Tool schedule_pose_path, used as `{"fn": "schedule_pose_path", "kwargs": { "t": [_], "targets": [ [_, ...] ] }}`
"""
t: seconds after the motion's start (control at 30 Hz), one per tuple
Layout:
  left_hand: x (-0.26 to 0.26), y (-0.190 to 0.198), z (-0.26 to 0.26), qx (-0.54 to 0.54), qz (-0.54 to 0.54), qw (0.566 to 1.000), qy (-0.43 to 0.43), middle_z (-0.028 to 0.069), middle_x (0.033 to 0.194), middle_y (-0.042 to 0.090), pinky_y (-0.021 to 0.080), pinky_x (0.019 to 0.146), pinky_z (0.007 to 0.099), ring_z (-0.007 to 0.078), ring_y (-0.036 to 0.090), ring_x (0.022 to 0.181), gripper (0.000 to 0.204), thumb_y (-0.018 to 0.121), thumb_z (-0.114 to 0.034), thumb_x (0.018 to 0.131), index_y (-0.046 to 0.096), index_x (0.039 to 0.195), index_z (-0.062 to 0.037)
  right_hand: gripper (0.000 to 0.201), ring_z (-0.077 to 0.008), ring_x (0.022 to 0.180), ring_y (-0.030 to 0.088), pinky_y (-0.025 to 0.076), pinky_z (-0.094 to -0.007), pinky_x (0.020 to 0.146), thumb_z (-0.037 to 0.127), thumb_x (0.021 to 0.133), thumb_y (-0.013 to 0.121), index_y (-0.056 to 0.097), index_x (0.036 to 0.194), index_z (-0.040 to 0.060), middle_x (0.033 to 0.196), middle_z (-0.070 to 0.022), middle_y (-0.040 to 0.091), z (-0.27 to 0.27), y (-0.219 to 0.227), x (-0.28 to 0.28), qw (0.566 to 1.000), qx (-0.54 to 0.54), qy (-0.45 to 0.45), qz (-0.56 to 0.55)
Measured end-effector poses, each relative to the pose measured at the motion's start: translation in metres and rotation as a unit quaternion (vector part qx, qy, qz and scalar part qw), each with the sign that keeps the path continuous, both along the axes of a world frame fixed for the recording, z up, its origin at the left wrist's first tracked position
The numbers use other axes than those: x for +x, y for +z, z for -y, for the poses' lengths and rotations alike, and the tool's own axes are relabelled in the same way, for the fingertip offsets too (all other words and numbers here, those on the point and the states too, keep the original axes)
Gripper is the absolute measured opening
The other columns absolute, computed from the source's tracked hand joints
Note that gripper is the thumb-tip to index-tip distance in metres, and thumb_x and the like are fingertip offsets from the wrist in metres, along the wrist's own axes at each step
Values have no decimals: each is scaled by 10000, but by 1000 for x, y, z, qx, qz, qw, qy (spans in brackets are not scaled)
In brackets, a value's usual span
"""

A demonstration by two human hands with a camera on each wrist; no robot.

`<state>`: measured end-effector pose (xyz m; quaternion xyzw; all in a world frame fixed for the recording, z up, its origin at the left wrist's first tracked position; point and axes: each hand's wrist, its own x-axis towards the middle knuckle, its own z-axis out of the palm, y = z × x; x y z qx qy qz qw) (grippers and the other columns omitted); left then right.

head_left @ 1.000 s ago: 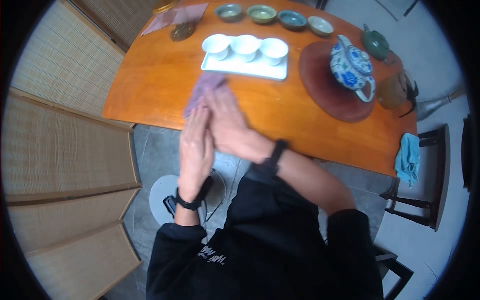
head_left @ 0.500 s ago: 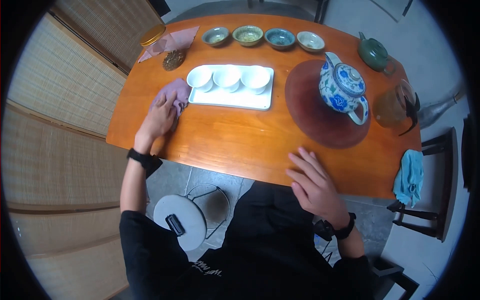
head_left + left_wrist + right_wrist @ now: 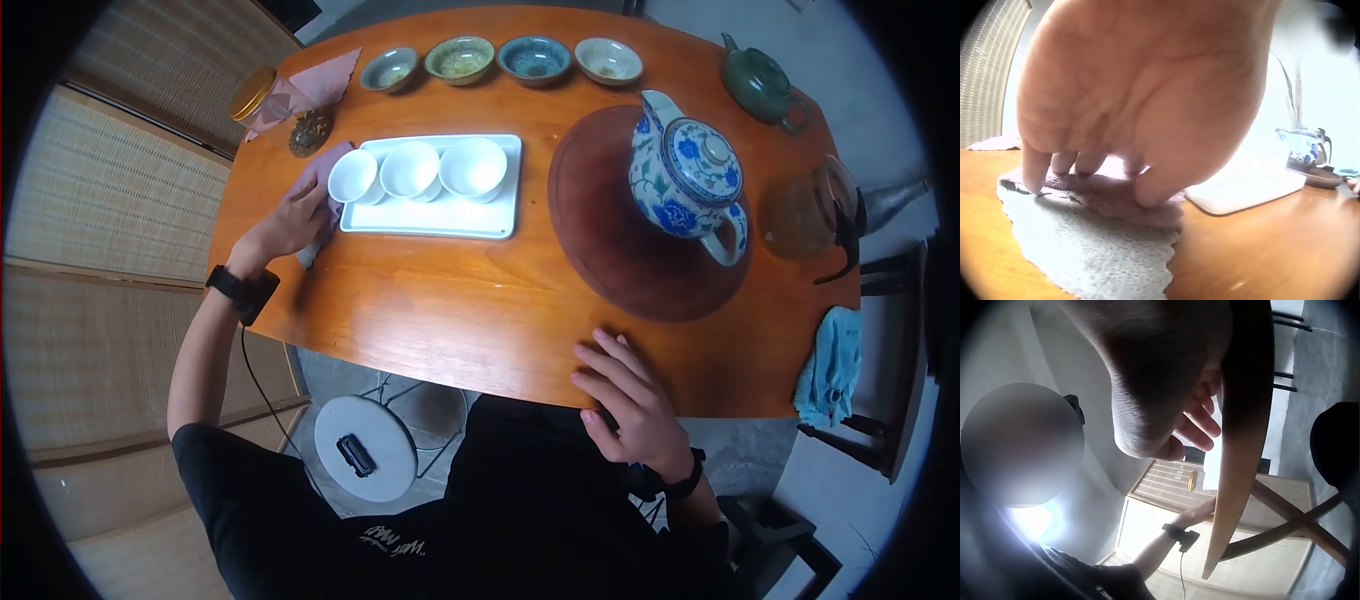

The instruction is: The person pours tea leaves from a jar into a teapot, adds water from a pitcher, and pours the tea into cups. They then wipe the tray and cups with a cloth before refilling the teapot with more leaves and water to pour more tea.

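In the head view my left hand [image 3: 285, 222] grips a purple cloth [image 3: 327, 168] on the table, just left of a white tray [image 3: 430, 218] bearing three white cups [image 3: 408, 170]. Seen from the left wrist, the fingers and thumb of this hand [image 3: 1141, 94] bend down onto the cloth [image 3: 1104, 194], whose pale underside [image 3: 1097, 250] is folded out toward the camera. My right hand [image 3: 635, 405], empty, has its fingers spread over the table's front edge; the right wrist view shows this hand [image 3: 1166, 381] beside the tabletop's edge [image 3: 1235, 487].
A blue-and-white teapot [image 3: 685, 180] stands on a round dark-red board [image 3: 590, 230]. Several bowls [image 3: 460, 60] line the back, with a lidded jar [image 3: 262, 100] and a small brown object [image 3: 310, 132] at left. Right: green teapot [image 3: 757, 85], glass pot [image 3: 800, 215], teal cloth [image 3: 830, 365].
My hands, together over the cloth in front of the tray a second ago, have parted. The left has carried the cloth left beside the tray; the right has moved right to the table's edge.
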<state>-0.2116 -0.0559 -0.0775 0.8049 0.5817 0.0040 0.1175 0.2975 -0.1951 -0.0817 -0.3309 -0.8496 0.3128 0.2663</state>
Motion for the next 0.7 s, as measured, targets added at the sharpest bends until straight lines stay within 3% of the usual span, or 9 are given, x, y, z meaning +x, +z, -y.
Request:
{"fn": "schedule_pose_path", "kwargs": {
  "t": [0.13,0.27,0.4,0.5,0.6,0.7],
  "targets": [
    [7,-3,-15,62,32,997,-39,284,1264,498,401,1018,462,463,456,1196,400,544,-104,875,516,1270,-45,295,-350,1301,443,335,-508,1096,108,767,627,654,1032,-20,1265,-169,563,-4,1,2,1000,-8,17,10],
    [22,16,-7,41,26,999,16,253,1089,592,472,898,449,445,554,1042,318,582,-60,820,580,1134,-8,303,-350,1298,448,338,-508,1094,101,761,620,658,1037,-20,1261,-170,566,-5,0,2,1000,-3,19,5],
    [40,34,36,-35,-2,996,80,223,984,620,504,796,433,411,613,905,298,621,-14,761,617,1058,11,297,-349,1288,460,347,-503,1089,97,759,621,662,1027,-21,1253,-169,572,-3,-2,5,1000,5,13,-8],
    [54,47,85,-32,-6,997,74,225,963,628,508,782,420,392,625,880,323,636,22,720,640,1043,10,285,-349,1281,467,354,-499,1084,95,755,633,662,1014,-21,1244,-170,576,-2,-2,5,1000,6,8,-25],
    [38,37,105,-8,25,991,134,218,916,638,508,779,411,383,630,855,344,642,50,689,660,1031,9,285,-363,1295,454,322,-507,1101,73,731,634,666,996,-27,1238,-175,587,0,-4,3,999,2,6,-46],
    [31,31,93,69,-2,990,123,246,886,633,503,753,443,413,622,837,254,597,20,743,668,987,7,267,-346,1274,473,358,-493,1080,95,751,657,661,995,-15,1217,-164,584,1,-4,3,999,33,9,-34]
  ]
}}
